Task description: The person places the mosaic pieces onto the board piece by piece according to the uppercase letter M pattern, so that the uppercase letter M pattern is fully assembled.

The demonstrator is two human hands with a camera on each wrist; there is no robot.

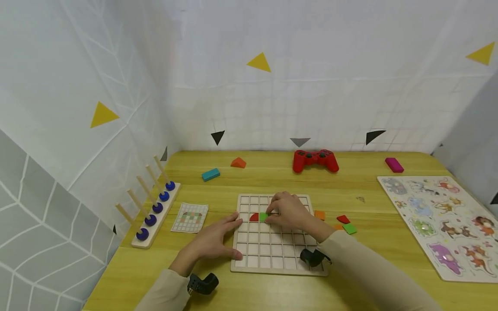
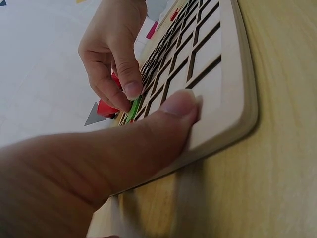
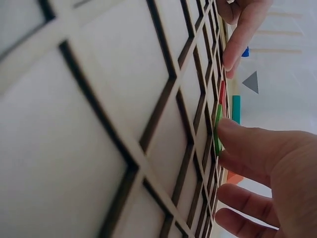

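Observation:
A wooden grid board (image 1: 264, 250) lies flat on the table. A red quarter-circle tile (image 1: 254, 217) sits in one of its upper cells, and a green square tile (image 1: 263, 217) is just right of it. My right hand (image 1: 289, 211) pinches the green tile between thumb and fingers at that cell, as the right wrist view shows with the green tile (image 3: 218, 130) at the thumb tip. My left hand (image 1: 214, 237) rests along the board's left edge, fingers extended; its thumb (image 2: 181, 104) presses on the frame. A pattern card (image 1: 189, 217) lies left of that hand.
Orange tiles (image 1: 320, 214), a red tile (image 1: 343, 219) and a green tile (image 1: 349, 228) lie right of the board. A peg stand (image 1: 155, 220) is at left, an animal puzzle (image 1: 428, 216) at right. Behind are a red game controller (image 1: 315, 161) and a blue block (image 1: 211, 174).

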